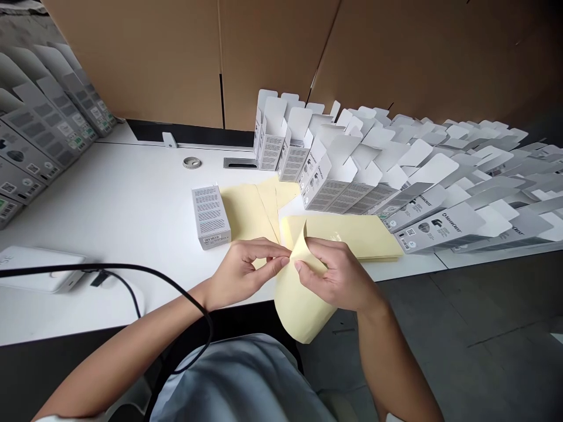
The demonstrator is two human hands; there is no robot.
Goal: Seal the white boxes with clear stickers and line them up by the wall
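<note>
A curled pale yellow paper sheet hangs over the table's front edge. My right hand is closed on its upper part, the thumb in front and the other fingers behind. At the sheet's left edge my left hand pinches with thumb and fingertips; whether a small piece is between them I cannot make out. Behind the right hand lies a stack of yellow sheets with a small shiny patch. More yellow sheets lie flat beyond the left hand, beside a closed grey-and-white printed box.
Many open-topped printed cartons stand in rows along the right. Others stand at the far left. A tape roll lies near the back. A white power bank and a black cable are at left, the cable crossing my left forearm.
</note>
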